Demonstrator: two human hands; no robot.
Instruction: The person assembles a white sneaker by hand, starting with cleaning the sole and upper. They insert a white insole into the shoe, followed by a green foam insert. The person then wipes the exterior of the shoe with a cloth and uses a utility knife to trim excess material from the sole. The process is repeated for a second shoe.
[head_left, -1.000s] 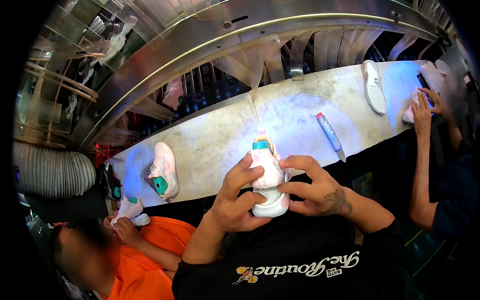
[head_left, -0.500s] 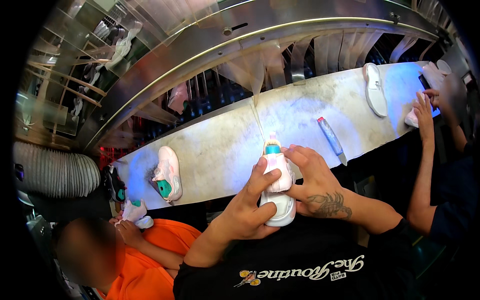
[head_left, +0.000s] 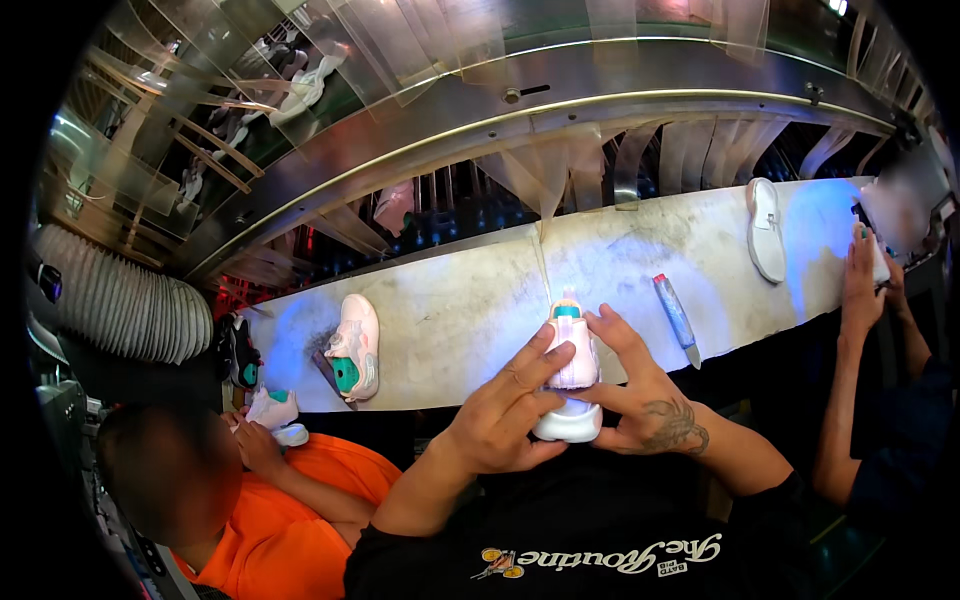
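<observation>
In front of my chest I hold a pale pink shoe upper (head_left: pixel 572 355) with a teal lining, its heel end toward me. A white shoe sole (head_left: pixel 568 423) sits just below the upper's heel edge, and a dark gap shows between the two. My left hand (head_left: pixel 508 405) grips both parts from the left, fingers along the upper and thumb low at the sole. From the right, my right hand (head_left: pixel 640 400) is closed on them, with its thumb near the gap and its forefinger up along the upper. The toe end is hidden.
On the pale worktable (head_left: pixel 450 320) lie a pink shoe (head_left: pixel 358 345), a knife with a blue handle (head_left: pixel 675 315) and a white sole (head_left: pixel 766 230). A metal machine rail (head_left: pixel 450 125) with clear strips runs behind. Co-workers sit on both sides; the left one holds a shoe (head_left: pixel 272 408).
The upper and sole are tilted, so the sole's inside no longer shows and its outer heel wall does. My fingers have shifted slightly on them. The whole view has shifted too.
</observation>
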